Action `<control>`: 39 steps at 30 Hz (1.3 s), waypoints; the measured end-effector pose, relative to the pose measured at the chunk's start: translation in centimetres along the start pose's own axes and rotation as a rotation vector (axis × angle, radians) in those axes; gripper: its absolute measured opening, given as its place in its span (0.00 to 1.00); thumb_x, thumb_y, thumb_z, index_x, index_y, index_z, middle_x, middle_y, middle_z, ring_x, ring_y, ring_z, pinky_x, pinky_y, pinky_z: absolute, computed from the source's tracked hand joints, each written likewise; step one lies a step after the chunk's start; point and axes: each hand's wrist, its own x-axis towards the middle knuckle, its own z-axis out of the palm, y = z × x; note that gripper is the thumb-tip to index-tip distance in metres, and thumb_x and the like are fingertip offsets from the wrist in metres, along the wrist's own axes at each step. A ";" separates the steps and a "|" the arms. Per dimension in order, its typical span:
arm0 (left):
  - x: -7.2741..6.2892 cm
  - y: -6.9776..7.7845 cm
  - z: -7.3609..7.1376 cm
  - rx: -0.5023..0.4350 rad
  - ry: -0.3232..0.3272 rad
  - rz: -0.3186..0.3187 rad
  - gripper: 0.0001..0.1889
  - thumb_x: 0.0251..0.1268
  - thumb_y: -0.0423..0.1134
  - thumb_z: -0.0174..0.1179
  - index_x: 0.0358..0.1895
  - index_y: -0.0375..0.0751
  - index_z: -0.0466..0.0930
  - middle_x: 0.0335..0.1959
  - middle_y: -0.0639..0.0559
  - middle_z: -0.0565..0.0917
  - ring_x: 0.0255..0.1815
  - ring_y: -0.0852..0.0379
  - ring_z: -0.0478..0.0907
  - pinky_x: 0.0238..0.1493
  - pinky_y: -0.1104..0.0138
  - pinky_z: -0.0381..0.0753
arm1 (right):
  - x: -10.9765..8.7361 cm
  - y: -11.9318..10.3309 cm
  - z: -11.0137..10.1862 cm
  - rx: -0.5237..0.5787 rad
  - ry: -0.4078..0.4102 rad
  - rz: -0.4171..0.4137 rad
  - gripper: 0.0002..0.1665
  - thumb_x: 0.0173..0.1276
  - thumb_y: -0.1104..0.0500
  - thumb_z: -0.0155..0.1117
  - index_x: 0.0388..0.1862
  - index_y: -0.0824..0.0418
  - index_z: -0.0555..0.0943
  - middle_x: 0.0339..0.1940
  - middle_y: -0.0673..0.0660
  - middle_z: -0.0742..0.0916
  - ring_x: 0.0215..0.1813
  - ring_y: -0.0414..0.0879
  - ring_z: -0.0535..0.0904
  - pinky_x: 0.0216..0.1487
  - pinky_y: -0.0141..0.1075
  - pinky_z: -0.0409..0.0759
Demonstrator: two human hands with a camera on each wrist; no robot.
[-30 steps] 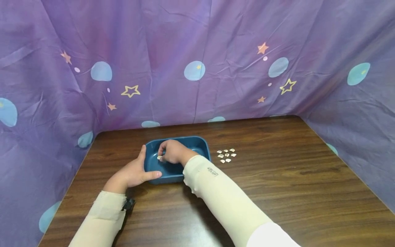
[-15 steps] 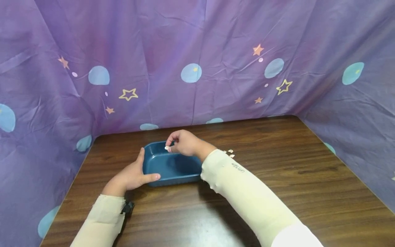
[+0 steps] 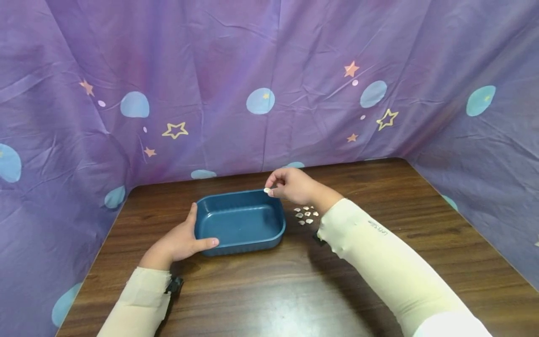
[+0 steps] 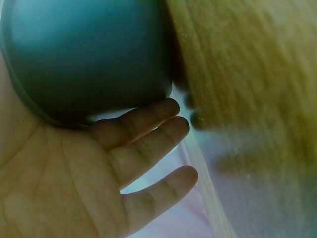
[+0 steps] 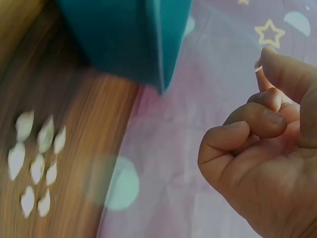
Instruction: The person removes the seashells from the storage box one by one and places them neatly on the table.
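A blue rectangular plastic box [image 3: 248, 247] stands on the table, left of centre in the head view. My left hand [image 3: 178, 241] spans its near left corner, thumb along the front rim and index finger against the left side. In the left wrist view the other fingers [image 4: 143, 153] extend beside the box's outer wall. My right hand [image 3: 296, 186] is raised by the box's far right corner, pinching a small white shell [image 3: 267, 190] between thumb and index finger. Several similar shells [image 3: 309, 221] lie grouped on the table right of the box, beneath the right wrist.
A brown wood-grain table [image 3: 379, 224] carries the box and shells. A purple curtain [image 3: 219, 93] with stars and blue ovals hangs behind the table and along its sides. A black strap piece [image 3: 174, 284] shows at the left wrist.
My right hand has risen out of the box and moved right past its far right corner, still pinching the shell. The left hand stays at the box's left corner.
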 end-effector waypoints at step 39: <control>0.0 -0.1 0.1 -0.014 0.013 0.015 0.71 0.65 0.68 0.67 0.83 0.32 0.20 0.82 0.19 0.49 0.78 0.24 0.62 0.75 0.36 0.66 | -7.3 10.6 -3.0 -0.206 -0.055 0.157 0.04 0.66 0.66 0.75 0.36 0.63 0.85 0.25 0.49 0.80 0.30 0.42 0.72 0.36 0.38 0.72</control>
